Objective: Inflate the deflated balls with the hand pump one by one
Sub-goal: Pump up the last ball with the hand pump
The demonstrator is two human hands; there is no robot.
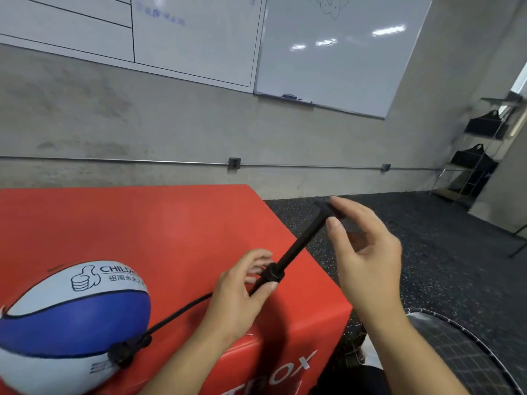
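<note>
**Pumping a soft ball on the red counter**

Gripped by the left hand, the light, stiff pump is steadied; its handle is pinched loosely by the right hand. The ball, near left, looks squashy, tethered by a thin hose.

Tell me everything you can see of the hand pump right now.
The hand pump is slim, black, apparently plastic, angled up to the right above the red box. Its rod is drawn out. The left hand holds the barrel near its collar; the right hand holds the top handle. A black hose runs to the ball.
</note>
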